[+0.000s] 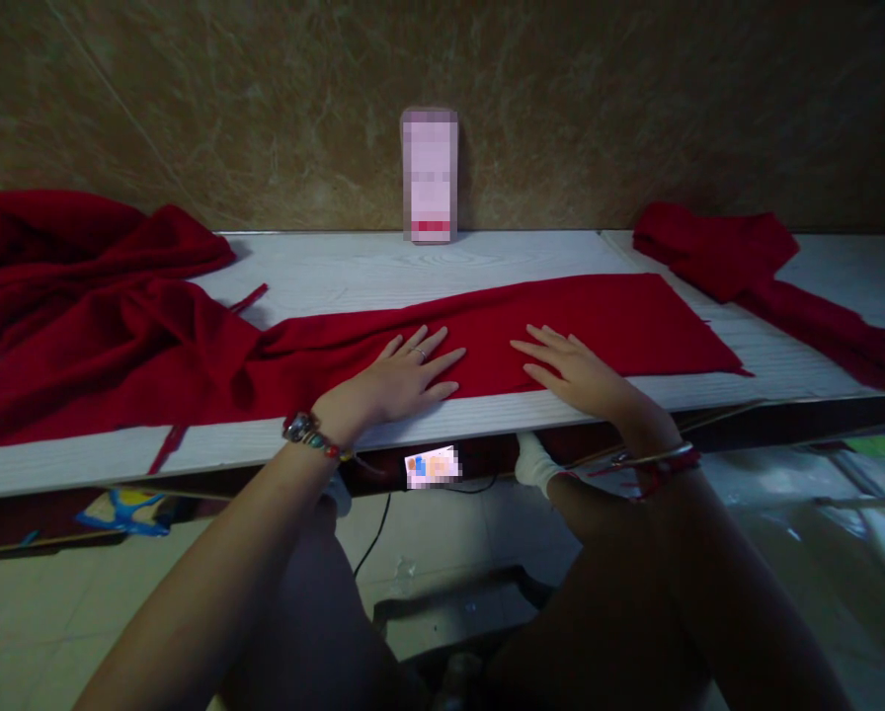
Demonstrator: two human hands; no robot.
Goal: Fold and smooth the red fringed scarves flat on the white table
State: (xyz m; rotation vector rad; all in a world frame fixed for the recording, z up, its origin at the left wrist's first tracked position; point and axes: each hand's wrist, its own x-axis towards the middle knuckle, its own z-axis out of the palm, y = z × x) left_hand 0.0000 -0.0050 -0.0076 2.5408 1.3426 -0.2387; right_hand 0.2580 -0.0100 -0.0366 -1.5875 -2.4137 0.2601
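A long piece of red cloth [605, 321] lies across the white wood-grain board. Its right part is spread smooth, with a slanted end; toward the left it bunches into loose folds. My left hand [402, 377] rests flat on the middle of the cloth, fingers apart, with a ring on one finger and a beaded bracelet at the wrist. Also flat on the cloth, a short way to the right, is my right hand [572, 370], its fingers spread and pointing left. A bangle and red cord circle that wrist. Neither hand grips the fabric.
A phone [431, 178] with a blurred screen leans on the brown marbled wall [265, 109]. More red cloth lies heaped at the back left [79, 232], and another red strip [716, 247] at the right. Below the white board [324, 262] are a dark ledge, a blue-yellow packet [127, 512] and a cable.
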